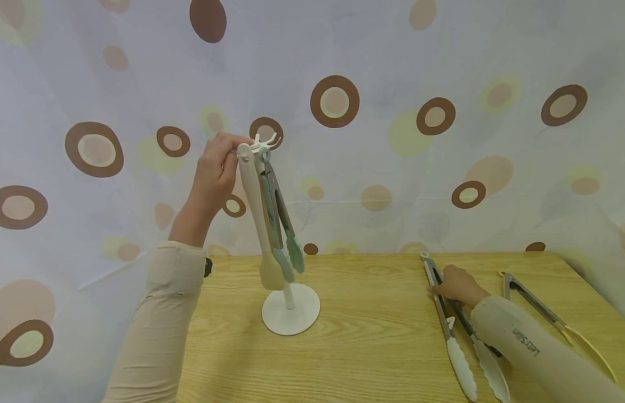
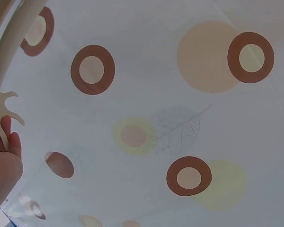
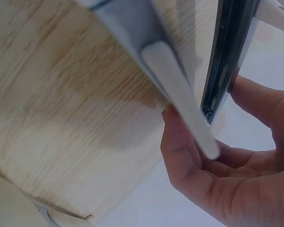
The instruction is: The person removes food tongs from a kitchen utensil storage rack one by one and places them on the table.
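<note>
Clearance around my 2 hands

Bare table (image 1: pixel 377 313) lies open between rack (image 1: pixel 290 313) and white tongs (image 1: pixel 450 330); hanging spatula (image 1: pixel 259 224) and green tongs (image 1: pixel 282 224) block my left; yellow tongs (image 1: pixel 554 319) crowd my right.

**Both arms out, L up high, R low**

L arm in a beige sleeve is raised, forearm near vertical, wrist bent fwd. Left hand (image 1: pixel 215 170) has fingers curled w/ tips pinched together at the top, back of hand facing the cam. R arm reaches fwd and down, sleeve covering the forearm. Right hand (image 1: pixel 455 284) sits low, palm down, fingers curled in a grip, thumb on the opposite side per wrist cam.
</note>
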Motion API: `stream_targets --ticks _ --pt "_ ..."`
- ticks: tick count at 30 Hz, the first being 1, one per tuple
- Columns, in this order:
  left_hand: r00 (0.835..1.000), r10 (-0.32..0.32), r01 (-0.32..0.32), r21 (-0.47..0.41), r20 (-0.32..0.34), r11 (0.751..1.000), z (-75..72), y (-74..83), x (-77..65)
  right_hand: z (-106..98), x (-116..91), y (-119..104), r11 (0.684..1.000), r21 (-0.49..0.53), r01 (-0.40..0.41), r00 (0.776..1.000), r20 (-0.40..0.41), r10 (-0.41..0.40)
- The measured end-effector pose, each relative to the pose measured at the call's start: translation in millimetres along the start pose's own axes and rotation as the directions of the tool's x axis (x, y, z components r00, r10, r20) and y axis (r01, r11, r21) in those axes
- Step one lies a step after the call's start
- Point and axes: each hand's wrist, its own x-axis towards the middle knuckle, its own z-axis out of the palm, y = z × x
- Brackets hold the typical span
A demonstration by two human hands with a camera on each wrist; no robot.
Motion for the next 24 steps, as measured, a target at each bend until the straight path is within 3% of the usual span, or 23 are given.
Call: stream_targets --ticks 24 --pt "1.0 -0.013 0.013 0.0 0.007 1.0 -0.8 2.2 0.0 4.5 5.9 3.8 0.999 0.015 -0.03 0.999 0.032 0.03"
